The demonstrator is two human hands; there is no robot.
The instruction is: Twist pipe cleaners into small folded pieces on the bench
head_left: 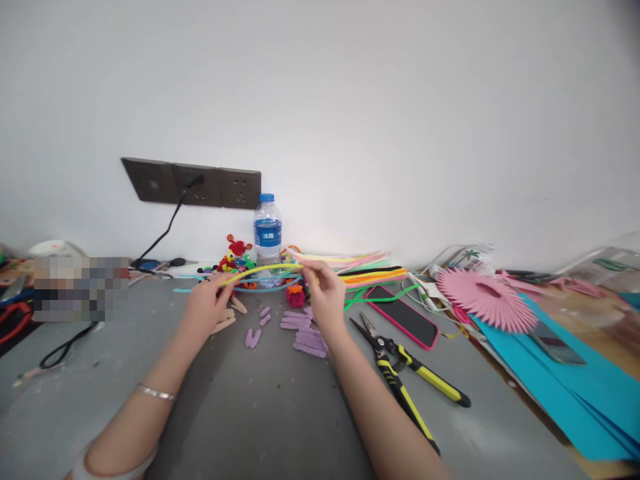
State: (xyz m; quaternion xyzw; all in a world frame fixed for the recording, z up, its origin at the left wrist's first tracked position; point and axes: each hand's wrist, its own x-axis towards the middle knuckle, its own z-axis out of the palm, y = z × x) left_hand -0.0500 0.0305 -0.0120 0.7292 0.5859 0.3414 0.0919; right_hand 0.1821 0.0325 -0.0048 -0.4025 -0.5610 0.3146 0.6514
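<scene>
A yellow pipe cleaner (260, 269) arches between my two hands above the grey table (250, 407). My left hand (209, 301) pinches its left end, and my right hand (324, 293) pinches the right end between thumb and fingers. Beneath and beside my right hand lie short lilac pipe cleaner pieces (310, 341), some of them bent double. Peach bent pieces (225, 324) rest by my left hand. Light blue pipe cleaners (240, 288) stretch behind the yellow one. Past my right hand is a bundle of colourful pipe cleaners (375, 275).
A water bottle (268, 233) stands near the wall, beside small colourful figures (236, 253). To the right are open yellow-and-black pliers (400, 367), a pink-cased phone (405, 317), a pink pleated paper disc (480, 300) and blue sheets (565, 393). A black cord (165, 233) hangs from the wall socket.
</scene>
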